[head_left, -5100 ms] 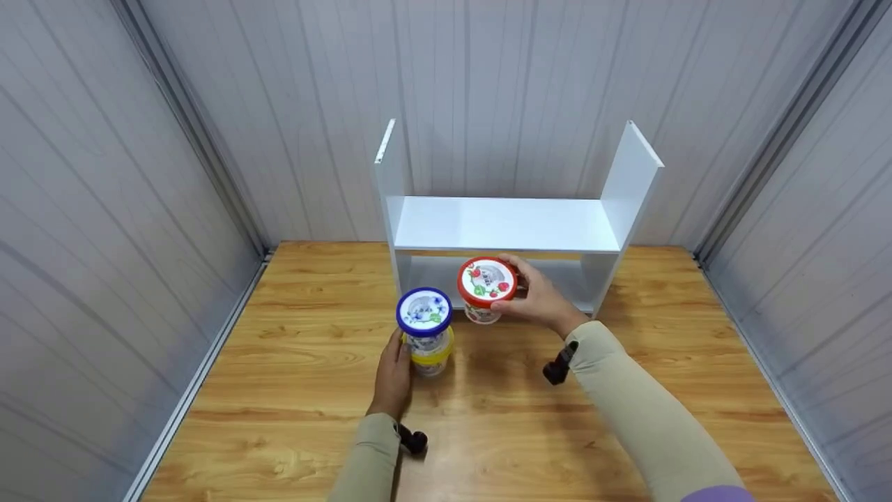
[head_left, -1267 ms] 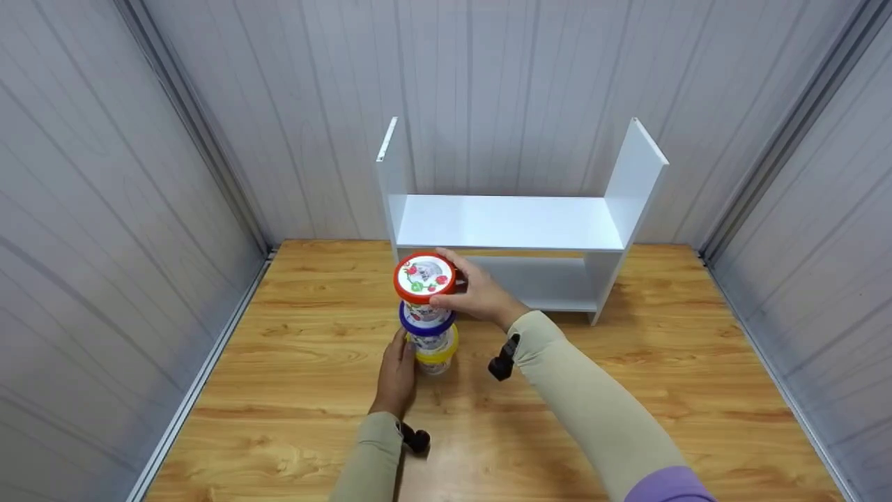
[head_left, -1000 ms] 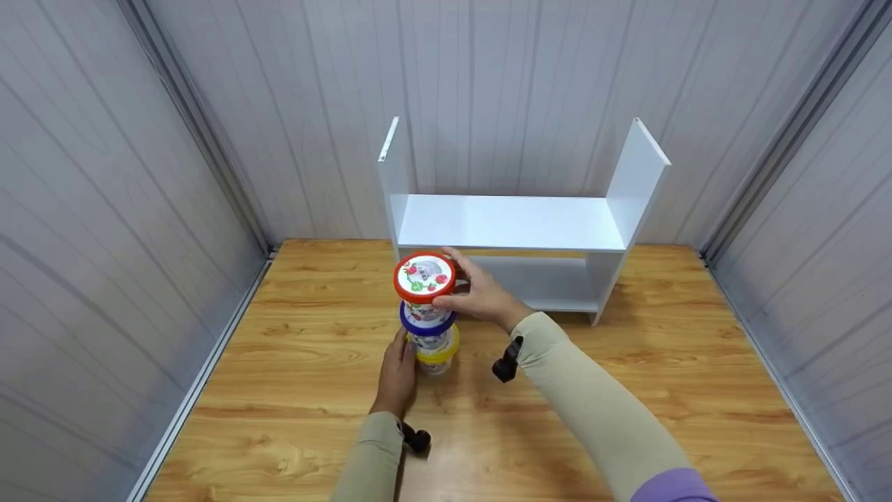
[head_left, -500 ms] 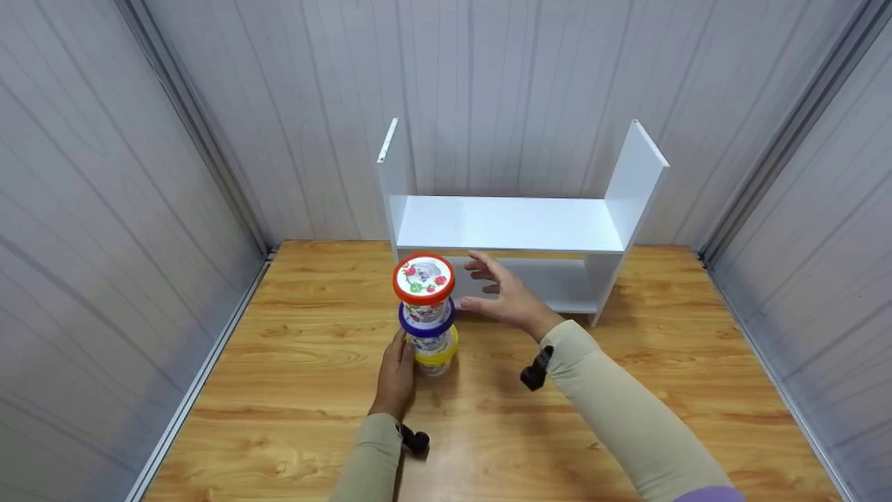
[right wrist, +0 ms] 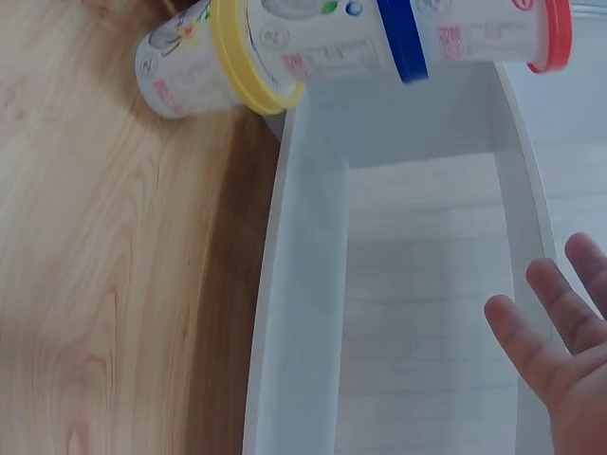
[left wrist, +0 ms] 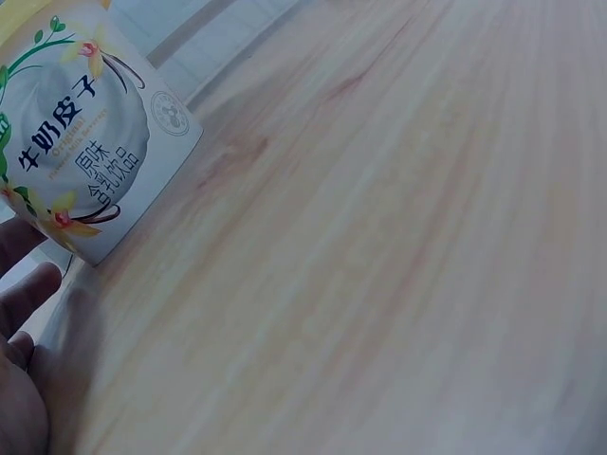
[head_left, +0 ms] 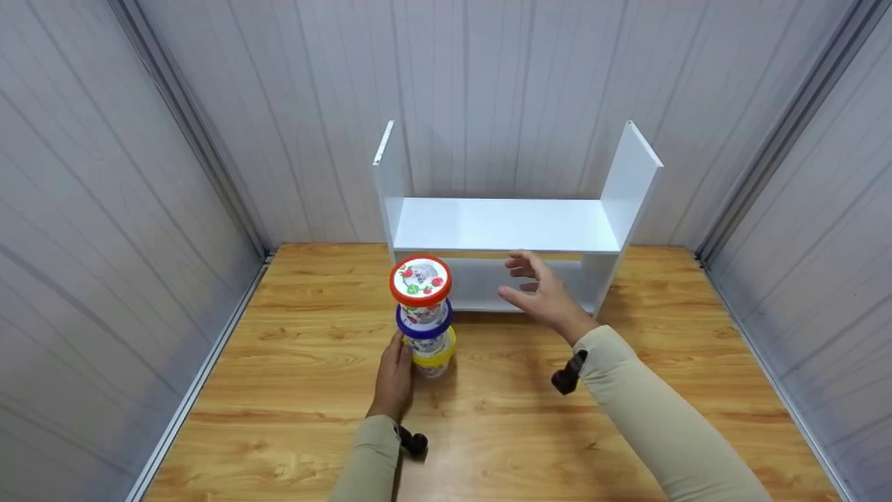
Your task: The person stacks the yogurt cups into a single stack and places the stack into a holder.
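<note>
Three lidded paper tubs stand in a stack in the head view. The yellow-lidded tub [head_left: 433, 358] is at the bottom, the blue-lidded tub [head_left: 426, 341] in the middle and the red-lidded tub [head_left: 420, 280] on top. My left hand [head_left: 393, 376] rests against the left side of the bottom tub, its fingers mostly extended. The left wrist view shows those fingers [left wrist: 28, 299] at the printed wall of the yellow-lidded tub [left wrist: 85, 133]. To the right of the stack, my right hand [head_left: 547, 300] hovers with spread fingers and nothing in it.
A white two-level shelf [head_left: 505, 223] with tall side panels stands just behind the stack. Its lower level [head_left: 481, 286] is partly covered by the tubs and my right hand. The wooden tabletop [head_left: 279, 390] is bounded by pale panelled walls [head_left: 460, 90] at the back and sides.
My right hand carried the red-lidded tub left onto the blue-lidded one, let go, and drew back to the right. My left hand has stayed beside the bottom tub.
</note>
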Available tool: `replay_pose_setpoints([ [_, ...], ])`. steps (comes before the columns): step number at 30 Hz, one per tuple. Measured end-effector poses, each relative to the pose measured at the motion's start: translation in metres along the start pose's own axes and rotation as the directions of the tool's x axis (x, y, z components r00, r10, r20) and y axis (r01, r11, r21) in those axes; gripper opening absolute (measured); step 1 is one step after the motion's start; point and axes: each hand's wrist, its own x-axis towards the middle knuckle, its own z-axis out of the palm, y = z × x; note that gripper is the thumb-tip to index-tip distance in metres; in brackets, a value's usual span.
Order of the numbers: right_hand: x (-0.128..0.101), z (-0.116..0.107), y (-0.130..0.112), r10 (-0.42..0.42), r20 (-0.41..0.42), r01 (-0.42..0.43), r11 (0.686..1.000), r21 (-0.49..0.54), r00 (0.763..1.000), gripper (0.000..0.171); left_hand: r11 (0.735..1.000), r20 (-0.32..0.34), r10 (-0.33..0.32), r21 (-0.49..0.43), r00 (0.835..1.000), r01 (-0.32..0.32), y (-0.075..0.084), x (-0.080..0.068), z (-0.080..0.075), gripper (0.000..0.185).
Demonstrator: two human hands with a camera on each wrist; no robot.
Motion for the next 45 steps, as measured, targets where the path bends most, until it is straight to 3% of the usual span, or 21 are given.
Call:
replay_pose_setpoints([
  [6, -0.01, -0.015, -0.01, 0.05, -0.049, -0.05, 0.999, 0.014, 0.998, 0.061, 0.999, 0.001, -0.042, 0.007, 0.999, 0.042, 0.0, -0.001, 0.0, 0.063],
  [15, -0.017, -0.04, 0.012, 0.007, -0.171, -0.01, 1.0, -0.018, 0.985, 0.055, 0.998, 0.003, -0.055, -0.018, 0.998, 0.055, 0.0, 0.0, 0.0, 0.062],
  [24, -0.027, -0.06, 0.022, 0.028, -0.263, -0.041, 0.998, -0.046, 0.964, 0.056, 0.997, -0.002, -0.074, -0.013, 0.997, 0.074, 0.002, -0.002, 0.0, 0.056],
  [36, -0.035, -0.087, 0.028, 0.066, -0.419, -0.126, 0.985, -0.116, 0.906, 0.06, 0.999, -0.007, -0.038, 0.002, 0.999, 0.038, 0.001, -0.001, -0.001, 0.054],
  [45, -0.037, -0.101, 0.031, 0.121, -0.544, -0.185, 0.981, -0.064, 0.83, 0.062, 1.0, -0.002, -0.019, -0.017, 1.0, 0.019, 0.001, -0.001, -0.001, 0.052],
])
